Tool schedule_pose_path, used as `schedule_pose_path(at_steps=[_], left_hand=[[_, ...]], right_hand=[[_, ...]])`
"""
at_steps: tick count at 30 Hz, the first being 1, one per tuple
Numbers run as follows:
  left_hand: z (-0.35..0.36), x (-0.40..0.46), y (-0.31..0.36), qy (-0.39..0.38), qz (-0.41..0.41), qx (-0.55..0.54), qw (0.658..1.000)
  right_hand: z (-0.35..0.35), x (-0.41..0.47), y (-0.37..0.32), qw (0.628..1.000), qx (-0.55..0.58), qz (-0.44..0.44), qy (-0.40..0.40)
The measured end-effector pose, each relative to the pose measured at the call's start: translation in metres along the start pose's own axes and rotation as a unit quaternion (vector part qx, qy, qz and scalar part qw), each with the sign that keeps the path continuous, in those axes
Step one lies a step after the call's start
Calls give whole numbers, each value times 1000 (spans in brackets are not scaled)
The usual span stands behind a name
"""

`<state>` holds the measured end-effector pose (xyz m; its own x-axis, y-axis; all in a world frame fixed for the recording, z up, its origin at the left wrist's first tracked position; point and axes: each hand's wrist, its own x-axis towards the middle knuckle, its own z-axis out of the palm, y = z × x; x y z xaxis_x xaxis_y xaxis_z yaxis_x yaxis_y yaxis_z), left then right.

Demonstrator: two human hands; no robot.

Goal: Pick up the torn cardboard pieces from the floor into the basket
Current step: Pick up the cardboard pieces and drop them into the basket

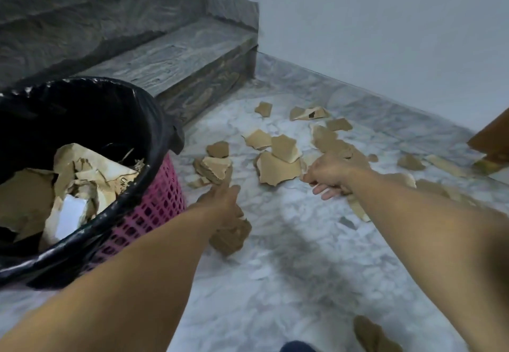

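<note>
Several torn brown cardboard pieces point(278, 170) lie scattered on the marble floor. A pink basket point(162, 203) lined with a black bag stands at the left and holds torn cardboard point(82, 181). My left hand point(223, 205) reaches forward beside the basket and grips a bunch of cardboard pieces point(230, 237) that hang under it. My right hand point(330, 176) is stretched out over the floor pieces with its fingers curled round a cardboard piece point(358, 208) that trails below the wrist.
Dark stone steps point(170, 59) rise behind the basket. A pale wall point(385, 21) runs along the far right. A brown wooden edge point(493, 136) juts in at the right. More cardboard scraps point(371, 335) lie near the bottom edge.
</note>
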<state>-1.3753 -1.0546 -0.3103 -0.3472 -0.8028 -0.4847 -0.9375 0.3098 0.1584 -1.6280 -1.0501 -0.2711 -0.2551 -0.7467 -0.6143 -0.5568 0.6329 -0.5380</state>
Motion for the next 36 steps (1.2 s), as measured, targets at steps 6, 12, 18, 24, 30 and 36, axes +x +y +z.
schedule_pose_path(at_steps=[6, 12, 18, 24, 30, 36], left_hand=[[28, 46, -3, -18, 2, 10, 1000], [53, 75, -4, -18, -14, 5, 1000], [42, 99, -15, -32, -60, -126, 990], [26, 139, -31, 94, -123, -278, 948], [1, 167, -34, 209, -233, -207, 927], [3, 173, -36, 134, -306, -293, 896]], right_hand=[[8, 68, -2, 985, -159, -67, 28], [23, 130, -1, 935, -317, -148, 51], [28, 166, -5, 934, -315, -165, 19], [45, 175, -12, 936, -288, -160, 122], [39, 189, -18, 962, -204, -123, 136], [36, 188, -33, 979, -168, -115, 12]])
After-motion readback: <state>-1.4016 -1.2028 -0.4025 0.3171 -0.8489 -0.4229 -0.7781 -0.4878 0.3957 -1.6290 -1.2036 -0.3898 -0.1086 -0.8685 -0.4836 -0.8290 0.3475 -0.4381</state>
